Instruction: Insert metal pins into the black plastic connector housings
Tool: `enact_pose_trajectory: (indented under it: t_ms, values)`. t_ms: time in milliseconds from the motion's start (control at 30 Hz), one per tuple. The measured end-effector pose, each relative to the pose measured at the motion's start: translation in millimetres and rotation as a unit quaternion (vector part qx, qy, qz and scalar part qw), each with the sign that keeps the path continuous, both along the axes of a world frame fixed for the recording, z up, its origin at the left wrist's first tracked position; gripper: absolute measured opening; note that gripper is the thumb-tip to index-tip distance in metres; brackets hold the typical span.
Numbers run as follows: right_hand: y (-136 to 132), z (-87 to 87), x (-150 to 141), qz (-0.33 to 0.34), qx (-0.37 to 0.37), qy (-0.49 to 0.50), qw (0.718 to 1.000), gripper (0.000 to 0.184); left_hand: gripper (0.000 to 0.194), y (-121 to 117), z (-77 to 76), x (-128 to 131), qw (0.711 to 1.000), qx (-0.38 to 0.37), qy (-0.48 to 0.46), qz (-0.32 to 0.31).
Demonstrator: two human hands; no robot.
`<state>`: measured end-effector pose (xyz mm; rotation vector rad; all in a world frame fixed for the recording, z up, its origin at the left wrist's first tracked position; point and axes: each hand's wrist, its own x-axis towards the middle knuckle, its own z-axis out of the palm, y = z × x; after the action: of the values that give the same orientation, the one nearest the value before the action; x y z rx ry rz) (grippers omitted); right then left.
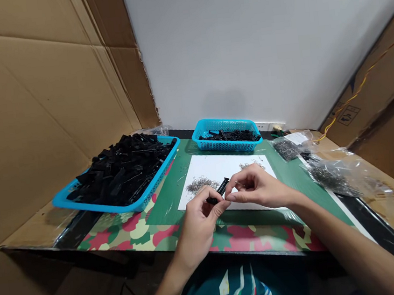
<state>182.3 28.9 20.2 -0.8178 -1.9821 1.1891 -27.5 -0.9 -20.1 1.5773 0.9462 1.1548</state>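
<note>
A slim black plastic part [224, 186] with a wider end is gripped between the thumb and fingers of my left hand [198, 220]. My right hand [259, 189] is closed in a pinch at the part's right side, its thumb tip close to my left thumb. Whatever sits between the right fingertips is too small to make out. Beneath both hands lies a white sheet [208, 165]. A pile of small metal pieces, like tiny springs or pins, [201, 183] rests on its left half, and a smaller metal pile [246, 166] is partly hidden behind my right hand.
On the left, a large blue basket [143, 204] is heaped with black parts [115, 170]. Another blue basket [230, 146] with black parts stands at the back. Plastic bags of small metal pieces [330, 178] lie at right. Cardboard [46, 88] walls the left side.
</note>
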Motion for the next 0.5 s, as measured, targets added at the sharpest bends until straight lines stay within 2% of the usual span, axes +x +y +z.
enact_pose_trajectory:
  t_ms: [133, 333, 500]
  values:
    - [0.1, 4.4, 2.5, 0.010, 0.009, -0.033, 0.999, 0.021, 0.027, -1.3, -2.0, 0.1, 0.998, 0.024, 0.062, -0.007]
    - [-4.5, 9.3, 7.0, 0.023, 0.016, -0.113, 0.993, 0.021, 0.021, -5.9, 2.8, 3.8, 0.988, 0.062, 0.143, 0.012]
    - [-9.3, 10.3, 6.4, -0.004, 0.077, -0.165, 0.983, 0.016, 0.021, -7.2, 3.7, 5.2, 0.985, 0.063, 0.160, 0.019]
